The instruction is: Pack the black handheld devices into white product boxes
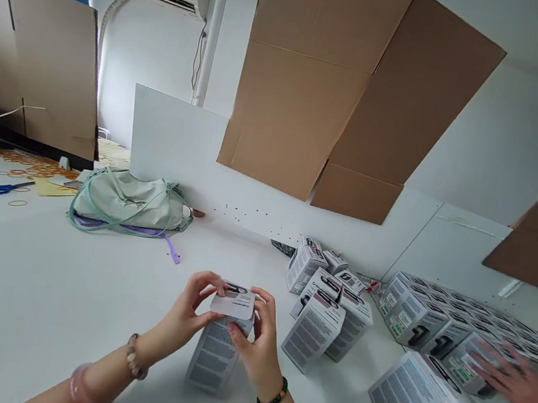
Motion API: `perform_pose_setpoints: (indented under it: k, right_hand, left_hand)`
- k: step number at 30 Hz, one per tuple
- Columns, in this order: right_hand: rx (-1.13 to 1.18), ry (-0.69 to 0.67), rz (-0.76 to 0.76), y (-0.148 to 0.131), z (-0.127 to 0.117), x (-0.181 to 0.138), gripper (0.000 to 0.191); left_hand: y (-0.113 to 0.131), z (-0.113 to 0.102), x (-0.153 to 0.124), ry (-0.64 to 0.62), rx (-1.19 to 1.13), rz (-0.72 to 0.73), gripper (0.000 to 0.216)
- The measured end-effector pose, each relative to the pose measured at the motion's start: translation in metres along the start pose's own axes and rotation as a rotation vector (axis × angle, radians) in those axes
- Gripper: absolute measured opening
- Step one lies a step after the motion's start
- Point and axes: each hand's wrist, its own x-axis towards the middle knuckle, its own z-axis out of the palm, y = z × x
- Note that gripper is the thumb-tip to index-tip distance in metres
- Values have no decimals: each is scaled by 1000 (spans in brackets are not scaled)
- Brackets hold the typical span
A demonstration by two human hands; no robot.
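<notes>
The left hand (192, 306) and right hand (257, 341) closed narrowly around the top of an upright white rectangular cardboard product box (214, 355), their fingers on a small white printed card (233, 303) at its upper end. The box stood on a white table (48, 290) between the hands, with a loose cluster of matching boxes (319, 323) just to the right. Further right, tight rows of boxes (418, 318) lay under a co-worker's hand (515, 381).

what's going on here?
The person's left hand and right hand grip a small printed white box upright on the white table. Another person's hand reaches over a cluster of similar boxes at right. A pale green bag and blue scissors lie farther back.
</notes>
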Motion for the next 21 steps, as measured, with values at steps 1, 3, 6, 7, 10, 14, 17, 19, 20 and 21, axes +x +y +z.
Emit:
perform_pose_setpoints:
  k: [1,3,6,7,10,14,17,19,20,21]
  right_hand:
    - [-6,11,-15,1,2,-1,30]
    - [11,33,-37,1,4,-3,36]
    - [142,51,-73,-1,4,-4,50]
    - [161,42,-83,-4,3,-4,53]
    - [19,-67,-78,-15,-3,-1,38]
    - [-100,-143,-68,-29,-3,1,16]
    - [-69,-111,-40,-38,0,1,9]
    - [-70,-91,-1,-47,0,2,8]
    - [-88,-79,15,-52,-2,4,10]
    - [-119,-61,25,-57,-5,7,13]
  left_hand:
    - [1,-1,0,-56,71,22,34]
    - [4,-2,-1,-128,169,53,38]
    - [8,0,-4,-140,190,89,31]
    - [8,1,-5,-148,199,113,26]
    - [9,3,-5,-179,244,167,15]
    - [9,6,-9,-109,264,142,13]
    - [12,10,-13,-50,256,86,22]
    - [14,12,-15,-67,216,95,19]
    - [14,13,-15,-79,188,117,20]
    - [14,14,-16,-90,162,139,29]
